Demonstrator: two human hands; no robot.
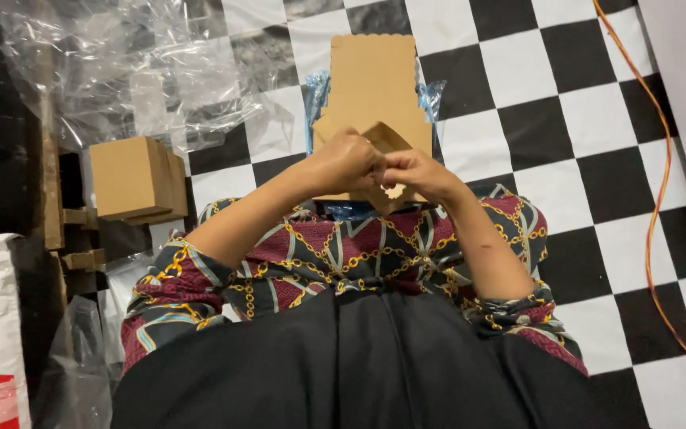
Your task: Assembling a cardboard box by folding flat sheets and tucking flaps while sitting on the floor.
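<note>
Cardboard was what we held: a flat box blank [375, 87] lay over our lap and the checkered floor [565, 127], and our left hand [344, 161] and right hand [414, 172], touching, both pinched a folded flap at its near end. Finished boxes [135, 178] sat well left, beside clear plastic sheeting [121, 63].

Folded brown boxes [132, 176] sit stacked at left, crumpled clear plastic sheeting [132, 67] beyond them; an orange cable [660, 199] snakes down the checkered floor [589, 119] at right.
</note>
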